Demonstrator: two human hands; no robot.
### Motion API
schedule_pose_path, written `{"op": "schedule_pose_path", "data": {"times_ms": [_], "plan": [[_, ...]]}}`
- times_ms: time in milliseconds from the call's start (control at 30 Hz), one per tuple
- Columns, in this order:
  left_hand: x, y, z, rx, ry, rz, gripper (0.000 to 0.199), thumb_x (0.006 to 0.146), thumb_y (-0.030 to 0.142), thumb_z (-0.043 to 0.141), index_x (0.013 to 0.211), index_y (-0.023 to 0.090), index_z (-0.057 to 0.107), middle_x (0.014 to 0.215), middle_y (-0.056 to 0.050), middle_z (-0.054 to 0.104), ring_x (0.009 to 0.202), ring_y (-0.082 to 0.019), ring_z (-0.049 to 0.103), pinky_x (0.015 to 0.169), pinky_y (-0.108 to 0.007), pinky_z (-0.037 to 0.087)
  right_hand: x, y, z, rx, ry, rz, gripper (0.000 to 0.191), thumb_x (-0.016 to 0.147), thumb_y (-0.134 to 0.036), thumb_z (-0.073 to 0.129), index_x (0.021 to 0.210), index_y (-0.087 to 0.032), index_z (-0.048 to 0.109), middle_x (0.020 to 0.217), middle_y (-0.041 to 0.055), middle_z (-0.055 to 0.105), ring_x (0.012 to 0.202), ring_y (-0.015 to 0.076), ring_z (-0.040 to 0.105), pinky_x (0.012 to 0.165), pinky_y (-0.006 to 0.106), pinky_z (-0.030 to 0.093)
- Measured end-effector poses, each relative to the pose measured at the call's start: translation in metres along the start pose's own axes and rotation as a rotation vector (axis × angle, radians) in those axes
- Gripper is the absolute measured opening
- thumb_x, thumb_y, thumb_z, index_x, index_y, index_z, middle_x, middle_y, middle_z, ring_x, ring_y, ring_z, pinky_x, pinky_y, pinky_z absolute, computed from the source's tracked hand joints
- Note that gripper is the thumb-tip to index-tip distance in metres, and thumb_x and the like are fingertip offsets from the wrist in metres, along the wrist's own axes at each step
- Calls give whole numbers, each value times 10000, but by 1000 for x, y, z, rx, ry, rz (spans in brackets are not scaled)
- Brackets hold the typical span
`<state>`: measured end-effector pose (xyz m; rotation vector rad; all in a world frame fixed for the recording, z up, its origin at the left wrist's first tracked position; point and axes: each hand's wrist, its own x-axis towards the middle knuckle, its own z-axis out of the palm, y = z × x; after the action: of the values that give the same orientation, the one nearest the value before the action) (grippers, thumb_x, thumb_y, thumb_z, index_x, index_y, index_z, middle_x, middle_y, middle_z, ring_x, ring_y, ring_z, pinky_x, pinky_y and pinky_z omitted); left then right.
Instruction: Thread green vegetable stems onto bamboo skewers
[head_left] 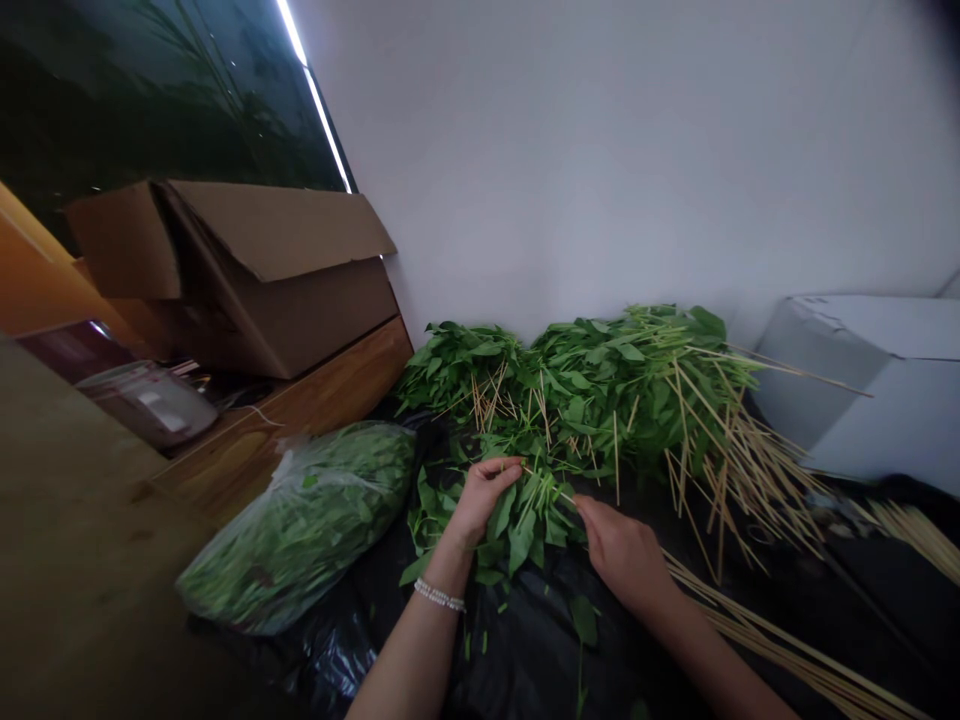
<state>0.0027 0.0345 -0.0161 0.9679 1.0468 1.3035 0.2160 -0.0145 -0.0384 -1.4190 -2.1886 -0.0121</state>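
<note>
A thin wooden skewer [568,496] runs between my hands, with green leaves [525,535] hanging in a bunch along it. My right hand [626,555] is closed around the skewer's right part. At the left end my left hand [480,497], with a beaded bracelet at the wrist, pinches a leaf stem near the skewer's tip; the fingers partly hide that spot. Just beyond lies a big heap of leafy greens [585,375] with many skewers [739,465] sticking out. Loose skewers [780,640] lie near my right forearm.
Black plastic sheeting [517,650] covers the work surface, with leaf scraps on it. A clear bag of greens [307,525] lies at left. Behind it are a cardboard box [300,310] and a plastic container [154,400]. A white box [892,400] stands right, against the wall [600,150].
</note>
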Motion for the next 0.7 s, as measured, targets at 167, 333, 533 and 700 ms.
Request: {"op": "schedule_pose_path", "data": {"times_ms": [167,333,533,700], "plan": [[2,-2,1,101,5,55,356,593,393,855,847,155,783,829,-76,761,751,-192,675,801,-317,502,0,-2,1,-2,-9,14,310,967,-187,327,1101,-227,605,933,30,724,797,173,705,636,249,473],[2,-1,3,99,-2,113,379,607,360,851,923,165,772,813,-52,748,725,-164,657,759,-282,491,0,-3,2,29,20,8,328,959,-173,320,1101,-217,612,938,44,727,817,165,702,665,238,487],[1,-2,0,42,3,16,344,585,384,858,818,149,760,773,-54,742,683,-162,655,723,-285,499,-1,-1,5,35,65,-13,336,948,-173,334,1118,-222,620,958,55,730,819,158,702,684,231,504],[1,-3,0,18,11,-20,381,531,389,883,793,143,757,757,-59,741,673,-162,652,728,-288,500,-2,-2,4,54,67,-24,344,947,-165,321,1127,-208,611,963,55,725,835,167,703,690,241,510]]}}
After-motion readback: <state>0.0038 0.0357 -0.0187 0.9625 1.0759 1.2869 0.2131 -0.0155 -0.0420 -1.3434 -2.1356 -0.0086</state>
